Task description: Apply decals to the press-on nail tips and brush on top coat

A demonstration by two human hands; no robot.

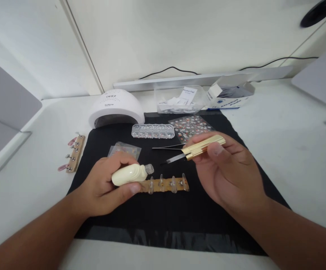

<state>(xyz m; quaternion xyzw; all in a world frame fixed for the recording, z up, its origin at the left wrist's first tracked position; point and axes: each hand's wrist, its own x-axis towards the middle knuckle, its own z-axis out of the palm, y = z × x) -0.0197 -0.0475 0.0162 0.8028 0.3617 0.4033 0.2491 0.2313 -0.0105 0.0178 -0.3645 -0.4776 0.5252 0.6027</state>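
Note:
My left hand (pixel 106 187) grips a cream nail polish bottle (pixel 129 175), tilted on its side with its open neck pointing right. My right hand (pixel 224 165) holds the bottle's gold cap (pixel 205 146), whose thin brush (pixel 174 159) points left toward the neck. Just below the bottle lies a wooden strip (pixel 165 184) carrying several clear nail tips, on a black mat (pixel 165 217). Metal tweezers (pixel 167 147) rest on the mat behind the brush.
A white nail lamp (pixel 114 107) stands at the mat's back left. A clear rhinestone box (pixel 153 131), a sticker sheet (pixel 189 125), a plastic tub (pixel 179 99) and an alcohol pad box (pixel 230 95) lie behind. A second nail strip (pixel 74 153) sits left of the mat.

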